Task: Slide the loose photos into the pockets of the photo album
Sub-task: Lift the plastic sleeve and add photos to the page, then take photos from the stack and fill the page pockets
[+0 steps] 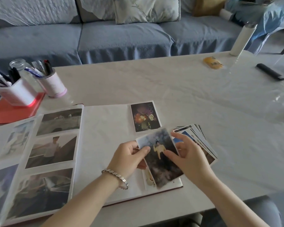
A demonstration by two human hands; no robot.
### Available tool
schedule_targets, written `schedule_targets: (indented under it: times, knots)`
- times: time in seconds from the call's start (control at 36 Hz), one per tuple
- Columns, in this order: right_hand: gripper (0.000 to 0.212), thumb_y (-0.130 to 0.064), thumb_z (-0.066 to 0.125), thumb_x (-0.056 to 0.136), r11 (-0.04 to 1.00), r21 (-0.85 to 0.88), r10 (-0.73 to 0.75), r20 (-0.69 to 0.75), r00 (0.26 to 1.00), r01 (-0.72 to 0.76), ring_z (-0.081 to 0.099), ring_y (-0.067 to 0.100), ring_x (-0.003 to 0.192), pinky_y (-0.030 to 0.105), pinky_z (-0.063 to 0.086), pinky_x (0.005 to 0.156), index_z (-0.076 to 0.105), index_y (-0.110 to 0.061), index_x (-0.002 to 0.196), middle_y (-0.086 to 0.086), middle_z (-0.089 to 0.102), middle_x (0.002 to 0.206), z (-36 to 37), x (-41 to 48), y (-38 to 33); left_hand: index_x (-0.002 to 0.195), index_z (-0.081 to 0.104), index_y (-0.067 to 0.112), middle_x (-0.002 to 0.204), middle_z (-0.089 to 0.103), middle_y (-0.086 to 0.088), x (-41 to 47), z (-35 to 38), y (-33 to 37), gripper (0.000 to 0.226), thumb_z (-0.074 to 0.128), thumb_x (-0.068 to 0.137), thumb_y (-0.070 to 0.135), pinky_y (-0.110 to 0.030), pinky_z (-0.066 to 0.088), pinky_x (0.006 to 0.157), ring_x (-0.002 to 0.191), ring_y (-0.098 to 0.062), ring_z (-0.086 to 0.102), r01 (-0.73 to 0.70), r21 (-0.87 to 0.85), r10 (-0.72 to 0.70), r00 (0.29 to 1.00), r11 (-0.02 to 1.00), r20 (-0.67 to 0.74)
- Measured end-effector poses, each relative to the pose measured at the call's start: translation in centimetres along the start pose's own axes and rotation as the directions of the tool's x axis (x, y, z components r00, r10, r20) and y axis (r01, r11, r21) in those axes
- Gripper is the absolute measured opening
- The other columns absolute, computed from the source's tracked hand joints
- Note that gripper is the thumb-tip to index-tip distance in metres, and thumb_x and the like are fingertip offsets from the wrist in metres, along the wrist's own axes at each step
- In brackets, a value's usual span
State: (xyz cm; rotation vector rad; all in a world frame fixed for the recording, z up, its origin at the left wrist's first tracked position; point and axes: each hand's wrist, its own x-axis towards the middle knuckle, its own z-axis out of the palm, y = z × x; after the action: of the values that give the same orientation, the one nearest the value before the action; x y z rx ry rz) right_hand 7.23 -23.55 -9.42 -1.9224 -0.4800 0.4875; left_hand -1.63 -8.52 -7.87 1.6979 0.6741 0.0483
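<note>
Album part-filled; one photo is held over the right page, not yet in a pocket.

On the photo album (105, 128) the left page is filled w/ three photos (56, 149), and on the right page one flower photo (145, 117) is seated at top right; the rest of that page is seen mostly bare. The photo in hand (161, 161) is pinched at its left edge by the left hand (129, 156) and at its right edge by the right hand (190, 156), above the right column (a pale photo edge (148, 179) is seen under it; in a pocket or not, it cannot be told). A fanned stack of loose photos (198, 133) is left on the table (187, 95) just beside the album, so most of the work is judged as remaining.
</note>
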Motion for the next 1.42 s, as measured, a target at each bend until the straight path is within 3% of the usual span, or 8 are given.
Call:
schedule_targets:
  times: [0.14,0.25,0.44,0.61,0.75,0.94,1.19,1.42]
  knots:
    - [0.028,-0.006,0.069,0.081,0.999,0.038,-0.01,-0.276,0.961,0.021,0.068,0.007,0.066,0.03,0.058,0.059,0.065,-0.034,0.075,-0.016,0.069,0.067,-2.4,0.8,0.9,0.098,0.063,0.015,0.087,0.067,0.01,1.6,2.3,-0.3,0.022,0.053,0.092,0.034,-0.005,0.043,0.072,0.076,0.012,0.059,-0.131,0.326,0.175,0.978,0.936,-0.109]
    - [0.035,-0.002,0.064,0.083,0.995,-0.073,0.031,-0.366,0.93,-0.062,0.061,0.012,0.059,0.026,0.049,0.062,0.061,-0.033,0.066,-0.023,0.064,0.059,-5.1,1.9,2.4,0.142,0.028,0.007,0.148,0.029,-0.012,3.3,5.8,-1.0,0.076,0.045,0.088,0.058,-0.03,0.024,0.112,0.137,-0.024,0.025,-0.039,0.706,0.097,0.994,0.707,-0.042]
    - [0.034,-0.003,0.059,0.085,0.987,-0.107,0.074,-0.346,0.935,-0.118,0.064,0.019,0.072,0.032,0.05,0.063,0.062,-0.034,0.073,-0.013,0.066,0.072,-6.8,1.7,3.2,0.146,-0.014,0.004,0.151,-0.023,-0.023,4.4,8.8,-1.3,0.099,0.046,0.087,0.055,-0.044,-0.01,0.113,0.14,-0.036,-0.022,0.136,0.823,-0.098,0.99,0.552,-0.098]
    - [0.034,-0.003,0.06,0.086,0.989,-0.073,0.097,-0.33,0.939,-0.128,0.062,0.014,0.07,0.033,0.051,0.07,0.06,-0.034,0.073,-0.013,0.064,0.073,-7.0,1.4,3.1,0.145,0.016,0.008,0.153,0.013,-0.007,3.9,7.5,-0.8,0.084,0.053,0.081,0.048,-0.035,0.015,0.116,0.142,-0.025,0.01,0.042,0.583,0.022,0.995,0.812,-0.101]
    - [0.025,-0.004,0.059,0.087,0.993,-0.028,0.1,-0.323,0.941,-0.115,0.061,0.007,0.071,0.025,0.048,0.059,0.063,-0.028,0.081,-0.014,0.064,0.075,-6.8,1.3,2.7,0.111,0.048,0.025,0.098,0.056,0.013,1.9,3.6,0.7,0.034,0.062,0.08,0.025,-0.008,0.038,0.064,0.082,0.0,0.053,-0.048,0.253,0.082,0.989,0.966,-0.123]
    - [0.025,-0.005,0.061,0.086,0.996,0.061,0.082,-0.263,0.961,-0.068,0.06,-0.005,0.056,0.009,0.046,0.049,0.064,-0.028,0.077,-0.016,0.066,0.068,-5.2,1.7,0.9,0.076,0.058,0.004,0.042,0.042,0.013,0.4,-2.6,-0.9,0.009,0.056,0.078,0.013,-0.011,0.027,0.039,0.037,-0.005,0.035,-0.108,0.212,0.159,0.957,0.971,-0.242]
    - [0.027,-0.012,0.047,0.096,0.976,0.177,0.108,0.105,0.989,-0.126,0.059,0.015,0.065,0.029,0.043,0.064,0.06,-0.014,0.073,-0.005,0.062,0.062,-0.7,2.1,-1.9,0.105,0.063,0.025,0.084,0.073,0.005,-0.9,-4.8,-1.5,0.027,0.066,0.079,0.018,-0.03,0.056,0.073,0.08,-0.014,0.069,0.015,-0.141,-0.02,0.999,0.99,-0.035]
    - [0.021,-0.017,0.046,0.085,0.947,0.267,0.114,0.244,0.963,-0.18,0.048,0.022,0.069,0.034,0.032,0.067,0.049,-0.003,0.069,0.006,0.05,0.065,0.9,1.9,-2.6,0.111,0.058,0.03,0.087,0.07,0.001,-0.7,-4.4,-1.2,0.029,0.056,0.089,0.011,-0.024,0.053,0.062,0.075,-0.011,0.063,0.052,-0.303,-0.057,0.998,0.952,-0.007]
